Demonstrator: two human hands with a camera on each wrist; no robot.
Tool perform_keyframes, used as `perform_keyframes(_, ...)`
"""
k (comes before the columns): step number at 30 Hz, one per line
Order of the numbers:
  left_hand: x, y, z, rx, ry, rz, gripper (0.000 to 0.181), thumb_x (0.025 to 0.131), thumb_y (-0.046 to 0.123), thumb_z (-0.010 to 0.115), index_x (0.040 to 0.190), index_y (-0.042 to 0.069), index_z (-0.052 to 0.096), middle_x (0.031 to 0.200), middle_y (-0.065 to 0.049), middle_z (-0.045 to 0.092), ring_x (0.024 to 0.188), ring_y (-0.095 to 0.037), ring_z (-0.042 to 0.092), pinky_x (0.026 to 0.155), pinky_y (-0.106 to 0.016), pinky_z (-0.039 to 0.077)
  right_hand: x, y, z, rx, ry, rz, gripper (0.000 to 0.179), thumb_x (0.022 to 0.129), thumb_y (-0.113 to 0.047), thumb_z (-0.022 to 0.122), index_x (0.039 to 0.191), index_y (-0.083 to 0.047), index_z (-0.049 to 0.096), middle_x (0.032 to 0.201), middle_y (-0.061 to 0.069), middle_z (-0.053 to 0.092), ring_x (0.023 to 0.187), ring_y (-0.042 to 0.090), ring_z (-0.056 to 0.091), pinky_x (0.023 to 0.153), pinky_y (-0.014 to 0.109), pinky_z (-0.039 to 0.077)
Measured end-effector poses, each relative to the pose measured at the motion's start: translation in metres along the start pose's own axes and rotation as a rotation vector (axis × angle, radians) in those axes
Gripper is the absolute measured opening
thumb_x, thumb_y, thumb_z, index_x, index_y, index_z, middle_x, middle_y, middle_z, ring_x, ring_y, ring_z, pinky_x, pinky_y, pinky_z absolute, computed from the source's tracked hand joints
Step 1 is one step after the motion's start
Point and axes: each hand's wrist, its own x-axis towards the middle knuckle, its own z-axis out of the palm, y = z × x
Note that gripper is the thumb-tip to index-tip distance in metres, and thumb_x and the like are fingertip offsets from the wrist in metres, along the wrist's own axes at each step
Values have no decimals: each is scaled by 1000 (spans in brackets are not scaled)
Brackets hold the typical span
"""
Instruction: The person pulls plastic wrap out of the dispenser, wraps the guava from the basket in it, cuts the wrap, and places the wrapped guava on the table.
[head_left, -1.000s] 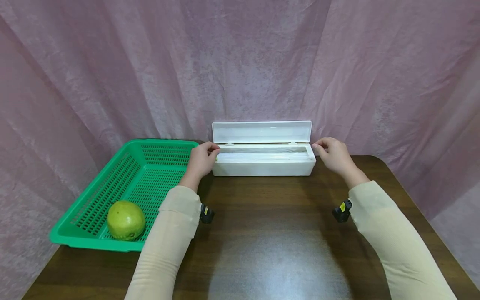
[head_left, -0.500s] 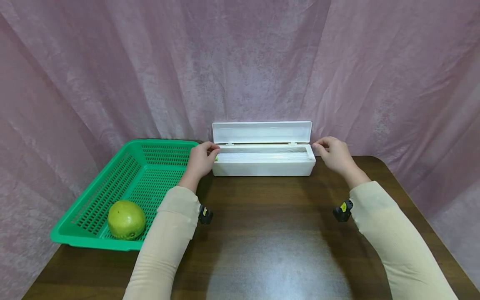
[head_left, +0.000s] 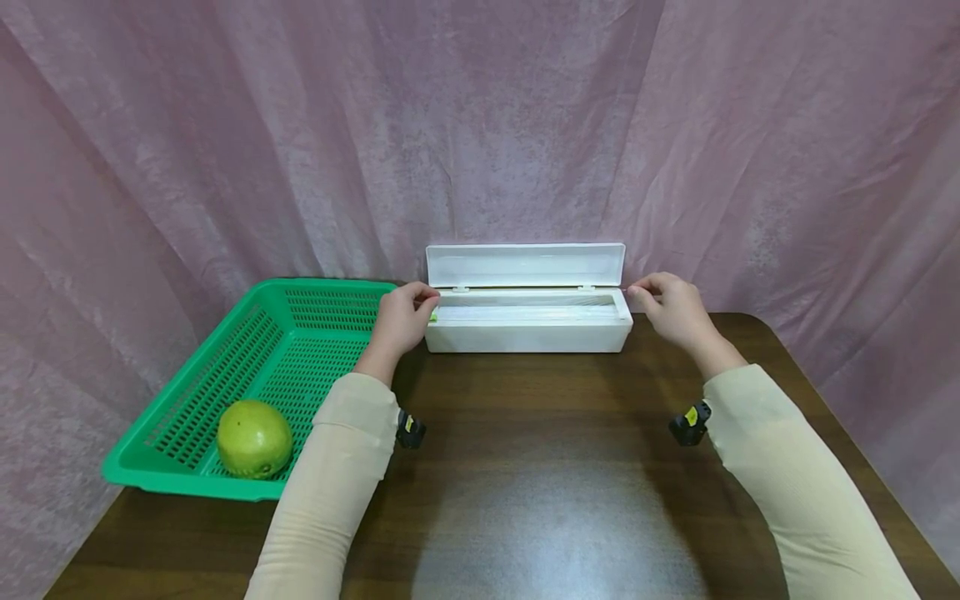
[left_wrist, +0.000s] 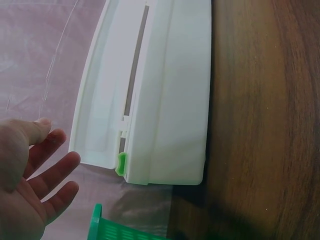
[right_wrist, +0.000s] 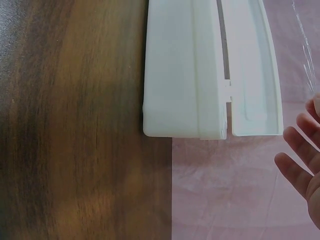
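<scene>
A long white cling film dispenser box (head_left: 528, 338) stands at the back of the table, its hinged lid (head_left: 525, 266) raised. My left hand (head_left: 403, 323) is by the box's left end, thumb and forefinger pinching the edge of clear cling film (left_wrist: 54, 65); the other fingers are spread below. At the opposite end, my right hand (head_left: 672, 312) pinches the film's other corner between thumb and forefinger. Thin bright lines of the film edge run from both fingertips, higher than the lid in the wrist views. A small green slider (left_wrist: 121, 164) shows at the box's left end.
A green plastic basket (head_left: 187, 492) stands on the left, holding a round yellow-green fruit (head_left: 254, 439). A pink curtain (head_left: 525, 125) hangs directly behind the box. The brown wooden table (head_left: 555, 433) extends in front, with a rounded corner at the far right.
</scene>
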Motion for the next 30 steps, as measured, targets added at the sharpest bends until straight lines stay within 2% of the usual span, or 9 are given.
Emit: perform_keyframes(30, -1, 3, 1, -19, 54, 33, 19, 95, 18, 57, 103, 3, 67, 95, -13, 68, 84, -24, 59, 75, -36, 49, -1, 0, -4, -2, 25, -22, 29, 98, -19, 51, 104, 7, 62, 105, 25, 60, 99, 41, 60, 83, 53, 49)
